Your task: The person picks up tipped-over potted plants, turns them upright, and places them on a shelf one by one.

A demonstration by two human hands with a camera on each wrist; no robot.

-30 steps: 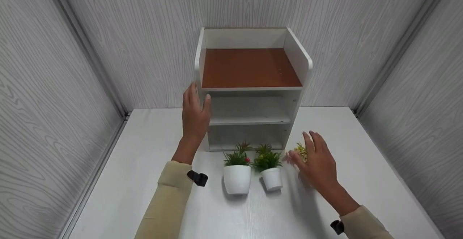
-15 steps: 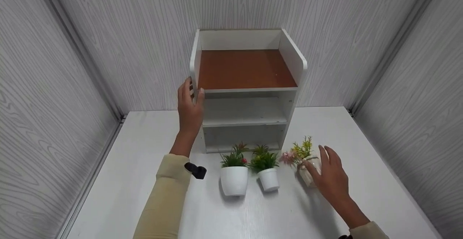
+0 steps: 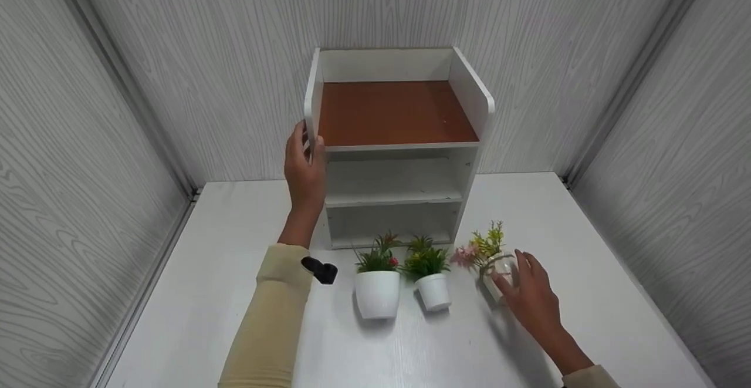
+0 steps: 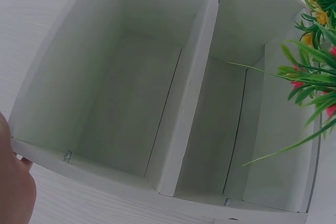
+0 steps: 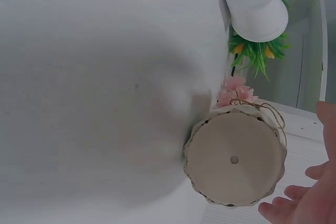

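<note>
Left hand [image 3: 304,179] pinches the white shelf unit [image 3: 387,112]; right hand [image 3: 533,303] is wide by the twine-tied flowerpot [image 5: 234,182], toward the tabletop's [image 3: 557,229] right edge. Probably stiff, chippable; I'd grab its belly.

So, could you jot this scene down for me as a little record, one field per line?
Furniture: white shelf unit, brown top, two open compartments below
Plant pots: three, in front of the shelf unit
Left pot: large white pot
Middle pot: small white pot
Right pot: cream pot, lying on its side
Cream pot's flowers: pink flowers and yellow flowers
Left hand: at the shelf unit's left side
Right hand: beside the cream pot; contact unclear
</note>
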